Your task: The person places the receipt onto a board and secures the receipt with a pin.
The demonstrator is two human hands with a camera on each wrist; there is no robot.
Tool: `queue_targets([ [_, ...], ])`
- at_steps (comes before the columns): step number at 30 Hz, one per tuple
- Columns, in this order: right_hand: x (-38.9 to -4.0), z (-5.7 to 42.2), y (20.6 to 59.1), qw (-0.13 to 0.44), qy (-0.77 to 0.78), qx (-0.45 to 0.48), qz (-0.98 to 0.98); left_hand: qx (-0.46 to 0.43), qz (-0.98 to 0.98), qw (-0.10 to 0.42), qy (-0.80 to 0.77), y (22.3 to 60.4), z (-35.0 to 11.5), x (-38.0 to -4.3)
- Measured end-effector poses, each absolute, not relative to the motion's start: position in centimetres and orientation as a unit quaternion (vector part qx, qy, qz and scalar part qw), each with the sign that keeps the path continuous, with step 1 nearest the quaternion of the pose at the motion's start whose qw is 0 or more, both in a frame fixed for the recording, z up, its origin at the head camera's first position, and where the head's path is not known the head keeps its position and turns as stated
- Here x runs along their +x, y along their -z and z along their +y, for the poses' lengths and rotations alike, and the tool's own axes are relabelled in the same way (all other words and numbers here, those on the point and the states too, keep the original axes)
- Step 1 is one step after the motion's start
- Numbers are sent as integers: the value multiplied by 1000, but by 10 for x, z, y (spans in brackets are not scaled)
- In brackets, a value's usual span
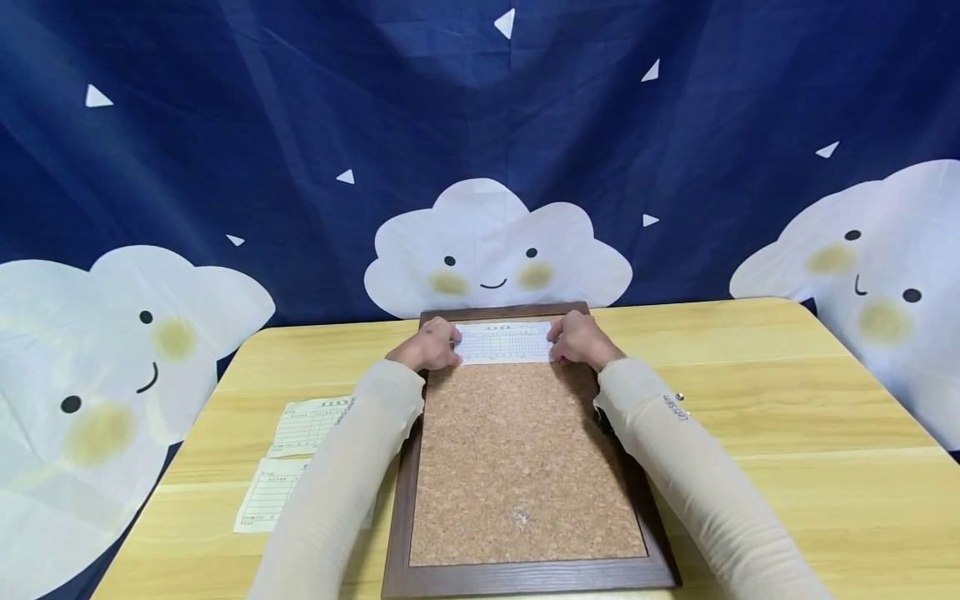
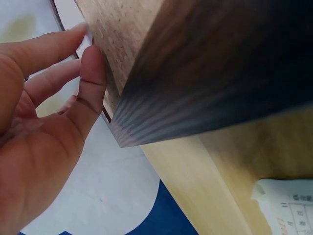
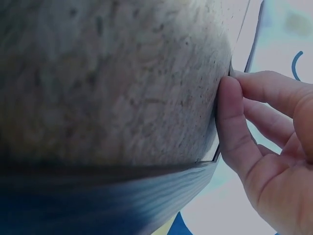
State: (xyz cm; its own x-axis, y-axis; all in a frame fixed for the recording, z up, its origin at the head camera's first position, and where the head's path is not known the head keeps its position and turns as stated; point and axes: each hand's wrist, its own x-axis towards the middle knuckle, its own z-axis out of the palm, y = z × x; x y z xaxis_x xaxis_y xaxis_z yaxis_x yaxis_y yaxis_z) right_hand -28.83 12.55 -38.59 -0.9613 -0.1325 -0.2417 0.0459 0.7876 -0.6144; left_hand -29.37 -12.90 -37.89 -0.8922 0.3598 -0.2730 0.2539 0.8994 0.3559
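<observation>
A white printed paper slip [image 1: 502, 343] with a ruled table lies across the top of a cork board [image 1: 525, 458] in a dark wooden frame [image 1: 525, 577]. My left hand [image 1: 433, 344] pinches its left edge between thumb and fingers. At the opposite edge my right hand [image 1: 583, 339] does the same. In the left wrist view, the left hand [image 2: 54, 103] has its fingertips close to the cork beside the frame's corner. The right wrist view has the right hand [image 3: 274, 127] with thumb and forefinger tips together at the paper's edge, by the cork surface [image 3: 117, 88].
Two similar paper slips [image 1: 303, 427] lie on the wooden table [image 1: 787, 500] to the left, partly hidden by the left sleeve [image 1: 337, 492]. Small shiny pieces [image 1: 680, 397] sit near the right sleeve [image 1: 697, 458]. A dark blue curtain [image 1: 420, 108] with clouds hangs behind the table.
</observation>
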Motion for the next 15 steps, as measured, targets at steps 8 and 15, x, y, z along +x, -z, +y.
queue_targets([
  [8,-288,128,385,137,341,-16,930,162,966,155,-132,381,-127,-295],
  [15,-287,126,385,141,338,-15,930,140,968,166,-127,381,-125,-293],
])
